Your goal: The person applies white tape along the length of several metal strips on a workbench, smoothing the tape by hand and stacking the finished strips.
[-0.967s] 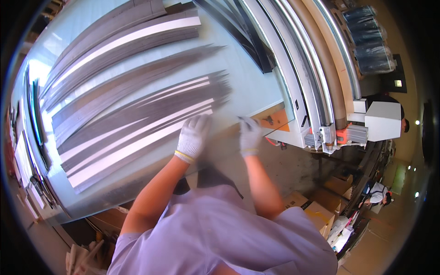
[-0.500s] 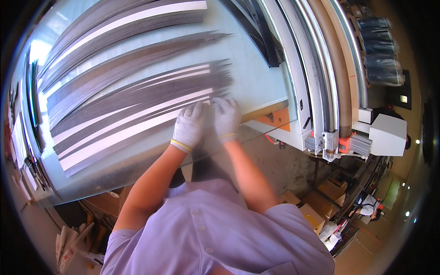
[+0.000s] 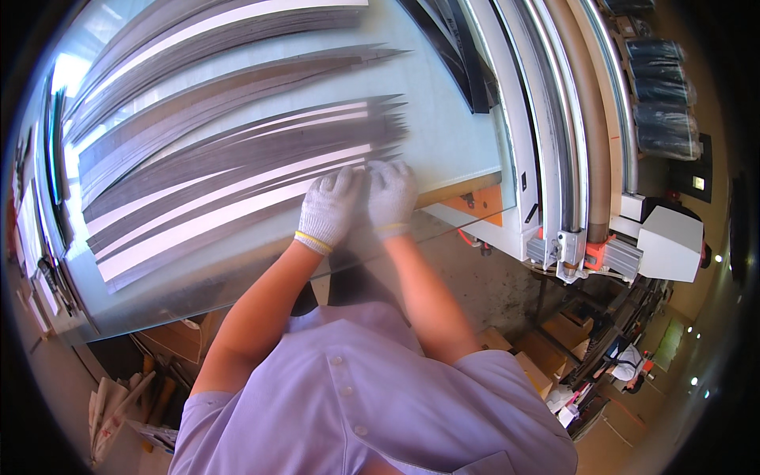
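Both my hands wear white knitted gloves with a yellow band at the wrist. My left hand [image 3: 329,203] is closed, its bent fingers over the right end of the nearest grey and white strips [image 3: 245,207]. Beside it, my right hand [image 3: 393,194] is also closed, with curled fingertips at the pointed strip ends. The two hands sit close together near the front edge of the glass-topped table [image 3: 451,142]. What lies exactly between the fingertips is hidden by the gloves. The long thin strips lie fanned in bundles, dark grey with some white faces.
More strip bundles [image 3: 229,87] lie farther back. Dark bars [image 3: 451,47] rest at the far right of the glass. A machine gantry with long rails [image 3: 554,119] and a white box-shaped end [image 3: 671,244] stands to the right. Cardboard boxes [image 3: 546,356] are on the floor.
The view has shifted a little, so the table and strips sit slightly higher. My hands stay at the strip ends, with the right fingers slightly closer to the left hand.
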Action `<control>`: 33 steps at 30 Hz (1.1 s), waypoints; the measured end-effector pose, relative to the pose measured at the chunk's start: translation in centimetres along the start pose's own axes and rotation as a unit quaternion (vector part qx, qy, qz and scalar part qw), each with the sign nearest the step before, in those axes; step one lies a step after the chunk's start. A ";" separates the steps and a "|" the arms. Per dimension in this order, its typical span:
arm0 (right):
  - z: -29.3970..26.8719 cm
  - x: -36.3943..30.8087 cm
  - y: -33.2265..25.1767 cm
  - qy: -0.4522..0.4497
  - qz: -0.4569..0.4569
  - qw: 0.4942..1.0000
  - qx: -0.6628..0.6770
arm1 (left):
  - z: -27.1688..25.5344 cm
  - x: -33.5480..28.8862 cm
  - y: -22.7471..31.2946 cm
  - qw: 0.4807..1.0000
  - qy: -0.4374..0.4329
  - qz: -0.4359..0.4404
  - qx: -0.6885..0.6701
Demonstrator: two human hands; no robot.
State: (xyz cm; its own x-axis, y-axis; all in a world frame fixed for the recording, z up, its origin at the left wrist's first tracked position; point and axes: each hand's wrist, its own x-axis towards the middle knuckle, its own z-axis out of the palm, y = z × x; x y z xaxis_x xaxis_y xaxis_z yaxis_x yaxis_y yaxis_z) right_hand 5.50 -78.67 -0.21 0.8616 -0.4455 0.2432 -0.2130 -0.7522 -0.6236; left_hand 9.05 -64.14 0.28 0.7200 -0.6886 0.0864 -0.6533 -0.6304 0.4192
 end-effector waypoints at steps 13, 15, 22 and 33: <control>-0.1 -0.5 -0.4 0.016 0.002 1.000 0.025 | -0.3 0.1 0.2 1.000 0.023 0.004 0.010; -0.1 -0.5 -0.4 0.012 0.011 0.999 0.035 | -0.1 0.1 0.1 1.000 0.026 0.006 0.008; 0.4 -0.2 -0.6 0.019 0.024 1.000 -0.003 | 0.0 0.1 0.0 0.999 0.038 0.011 0.008; 0.4 -0.4 -0.4 0.009 0.004 1.000 0.017 | -0.1 0.1 0.1 0.999 0.035 0.007 0.012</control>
State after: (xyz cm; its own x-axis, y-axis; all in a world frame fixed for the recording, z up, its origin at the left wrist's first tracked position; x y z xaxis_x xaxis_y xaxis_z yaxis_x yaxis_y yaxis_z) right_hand 5.39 -77.99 -0.41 0.8520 -0.4593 0.2512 -0.2035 -0.7327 -0.6495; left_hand 9.11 -64.25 0.36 0.7242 -0.6717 0.1560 -0.6690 -0.6295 0.3952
